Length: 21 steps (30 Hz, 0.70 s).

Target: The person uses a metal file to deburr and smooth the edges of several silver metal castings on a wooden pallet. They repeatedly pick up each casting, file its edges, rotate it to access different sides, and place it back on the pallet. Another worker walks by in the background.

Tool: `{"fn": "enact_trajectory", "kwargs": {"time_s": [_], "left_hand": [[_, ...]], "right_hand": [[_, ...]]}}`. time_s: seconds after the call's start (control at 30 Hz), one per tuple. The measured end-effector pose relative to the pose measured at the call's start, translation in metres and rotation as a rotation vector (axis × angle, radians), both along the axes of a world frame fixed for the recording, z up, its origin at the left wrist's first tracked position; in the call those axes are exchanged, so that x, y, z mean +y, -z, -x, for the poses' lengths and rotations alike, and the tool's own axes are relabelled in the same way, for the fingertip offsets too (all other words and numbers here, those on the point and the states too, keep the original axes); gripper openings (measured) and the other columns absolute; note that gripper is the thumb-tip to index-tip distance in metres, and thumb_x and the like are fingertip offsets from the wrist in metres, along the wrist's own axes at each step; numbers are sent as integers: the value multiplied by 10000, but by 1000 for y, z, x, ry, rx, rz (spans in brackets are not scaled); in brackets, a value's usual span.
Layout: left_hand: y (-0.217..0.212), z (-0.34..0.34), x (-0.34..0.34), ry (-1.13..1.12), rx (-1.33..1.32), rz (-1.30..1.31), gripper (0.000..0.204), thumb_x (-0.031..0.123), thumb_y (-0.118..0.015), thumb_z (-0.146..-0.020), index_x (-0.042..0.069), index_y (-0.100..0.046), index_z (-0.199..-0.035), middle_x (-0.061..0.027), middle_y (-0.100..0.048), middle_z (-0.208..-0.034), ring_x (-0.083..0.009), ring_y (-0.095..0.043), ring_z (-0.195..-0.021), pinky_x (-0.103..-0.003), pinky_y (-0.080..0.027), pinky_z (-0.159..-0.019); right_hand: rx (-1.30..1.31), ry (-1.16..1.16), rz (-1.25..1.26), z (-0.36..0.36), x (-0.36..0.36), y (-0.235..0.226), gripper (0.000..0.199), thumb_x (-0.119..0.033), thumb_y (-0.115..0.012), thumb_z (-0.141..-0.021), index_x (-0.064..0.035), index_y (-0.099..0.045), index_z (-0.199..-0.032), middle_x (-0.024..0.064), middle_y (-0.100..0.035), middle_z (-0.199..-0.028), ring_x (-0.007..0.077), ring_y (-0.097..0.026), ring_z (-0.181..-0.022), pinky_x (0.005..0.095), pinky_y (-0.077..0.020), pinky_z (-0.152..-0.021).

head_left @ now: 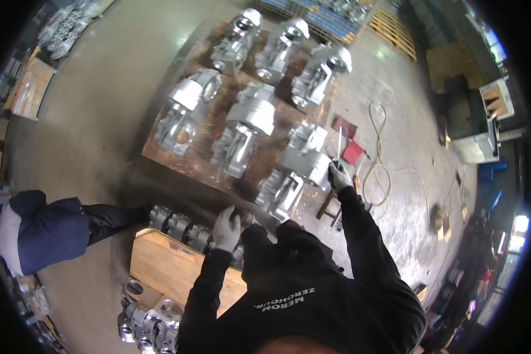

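Observation:
My right hand [340, 176], in a pale work glove, is closed around the dark handle of a long, thin metal tool [339, 143], whose shaft points away from me. Its exact kind is too small to tell. Just left of that hand lies a large silver metal casting [304, 160], the nearest right one of several on a brown, worn platform [186, 168]. My left hand [225, 230], also gloved, hangs with fingers apart and nothing visible in them. Below and beside it stands a row of smaller grey castings [198, 237] along a wooden board [165, 259].
A person in dark blue [50, 236] bends over at the left. Red pieces [353, 152] and a looped hose [376, 168] lie on the floor at the right, near a small stool [328, 206]. More castings [153, 324] sit at lower left; a yellow pallet [393, 32] lies far back.

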State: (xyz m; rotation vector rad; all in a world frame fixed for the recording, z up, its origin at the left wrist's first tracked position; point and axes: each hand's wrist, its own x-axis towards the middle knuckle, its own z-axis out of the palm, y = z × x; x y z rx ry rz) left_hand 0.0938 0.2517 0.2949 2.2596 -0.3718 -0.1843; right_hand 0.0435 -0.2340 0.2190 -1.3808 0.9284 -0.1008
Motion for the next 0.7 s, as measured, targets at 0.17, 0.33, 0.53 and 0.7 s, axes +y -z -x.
{"fn": "enact_trajectory", "kwargs": {"time_s": [0.17,0.33,0.53,0.7], "left_hand": [[-53,-47,-136,249,-117,104,492,320,-695,-957,36,-629,-1353,-194,-680,-1315,-387,-647,-1221,-460,-512,-1045],[-71,-57,-259,393,20,-263,779,478,-750,-918,59,-471,-1512,-221,-586,-1427,-417,-600,-1281,-506,-494,-1071],[-56,-57,-359,329,35,-572,1039,574,-840,-783,2,-413,-1537,-231,-493,-1507,-414,-467,-1414,-488,-364,-1206],[-47,-47,-411,147,17,-824,1019,496,-905,-707,-12,-466,-1474,-228,-524,-1439,-401,-506,-1364,-506,-378,-1178]], "right_hand": [[-4,225,-294,-5,2,-22,221,-379,-676,-1042,-166,-618,-1036,-52,-561,-731,85,-491,-511,266,-347,-428],[23,172,-306,-9,-4,-37,281,-423,-651,-1050,-184,-628,-1195,-61,-559,-788,82,-482,-549,259,-359,-439],[4,-156,-519,-18,-40,-35,339,-420,-603,-1079,-119,-602,-1235,-11,-723,-1016,60,-422,-519,236,-296,-445],[-77,-335,-656,-16,-81,7,332,-319,-618,-1090,-61,-580,-1296,59,-739,-1151,154,-707,-997,274,-525,-686]]}}
